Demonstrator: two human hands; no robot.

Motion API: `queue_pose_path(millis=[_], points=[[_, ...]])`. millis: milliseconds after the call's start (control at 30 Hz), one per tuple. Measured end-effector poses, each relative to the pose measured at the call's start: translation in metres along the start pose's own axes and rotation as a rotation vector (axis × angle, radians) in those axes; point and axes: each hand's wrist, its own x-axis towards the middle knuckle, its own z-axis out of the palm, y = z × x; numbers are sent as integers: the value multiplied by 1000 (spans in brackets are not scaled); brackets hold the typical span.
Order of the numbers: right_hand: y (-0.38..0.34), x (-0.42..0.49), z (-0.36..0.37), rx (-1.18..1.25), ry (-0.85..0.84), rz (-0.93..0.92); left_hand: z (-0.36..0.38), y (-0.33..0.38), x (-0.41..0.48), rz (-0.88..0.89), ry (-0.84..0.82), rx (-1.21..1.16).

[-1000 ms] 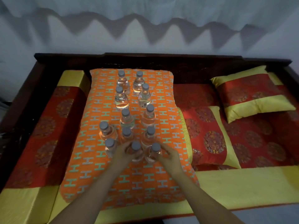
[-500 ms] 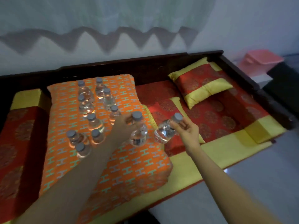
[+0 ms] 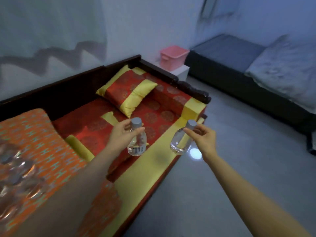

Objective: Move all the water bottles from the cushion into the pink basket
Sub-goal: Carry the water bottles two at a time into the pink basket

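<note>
Far left, 8 o'clock: remaining water bottles (image 3: 17,170) sit blurred on the orange patterned cushion (image 3: 34,134), woven-looking fabric; count not readable. Centre: left hand (image 3: 122,136) has fingers curled round the neck of a clear plastic bottle (image 3: 137,144), grey screw cap up, long axis near upright, label at the base. Just right: right hand (image 3: 202,139) pinches the neck of a second clear bottle (image 3: 180,142) with thumb and fingertips, other fingers loosely bent; this one is tilted, cap toward 1 o'clock, base down-left. Both hang over the yellow edge of the red-and-gold daybed (image 3: 153,168). Pink basket (image 3: 173,57), rigid plastic, open-topped, rectangular, sits on a white stand at 12 o'clock from both hands, well apart, past the dark wooden frame. Right hand looks slightly nearer. Next likely: carry forward, drop in from above.
</note>
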Motion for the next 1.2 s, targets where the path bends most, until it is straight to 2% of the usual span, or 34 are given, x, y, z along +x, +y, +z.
queue_pose_path(millis=[300,400,767,1200], points=[[25,111,-251,-119,163,4,221,45,81,67,-43,26],[28,151,-309,-136,217,8,281,59,112,71,-56,29],[75,312,-405,-102,254,63,446,77,261,71,-91,83],[97,592,-507,-103,248,59,600,101,507,-2,-8,27]])
